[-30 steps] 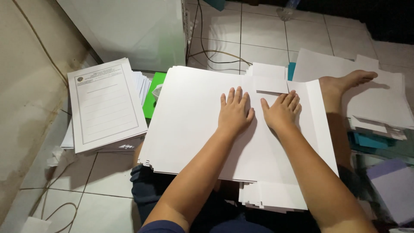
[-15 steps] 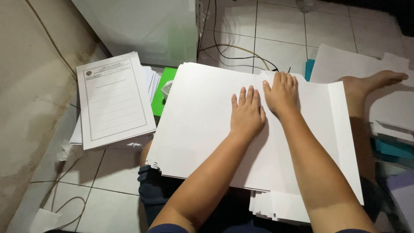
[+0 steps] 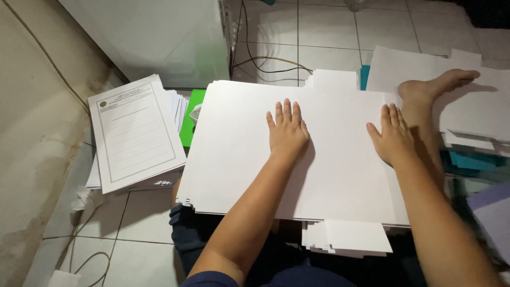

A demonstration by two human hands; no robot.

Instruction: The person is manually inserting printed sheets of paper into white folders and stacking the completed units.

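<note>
On the white paper stack [image 3: 249, 154], both hands lie flat, fingers spread and gripping nothing.

Left hand [image 3: 287, 131] presses near the stack's middle; right hand [image 3: 392, 139] has slid out to the stack's right edge, where half a second ago the two lay side by side, so the top sheets are now pinned wider apart. Stack rests over the person's lap, above the tiled floor [image 3: 329, 26]. Left of the stack lies a pile of printed forms [image 3: 135, 133]; a bare foot [image 3: 433, 85] sits at its far right corner.
</note>
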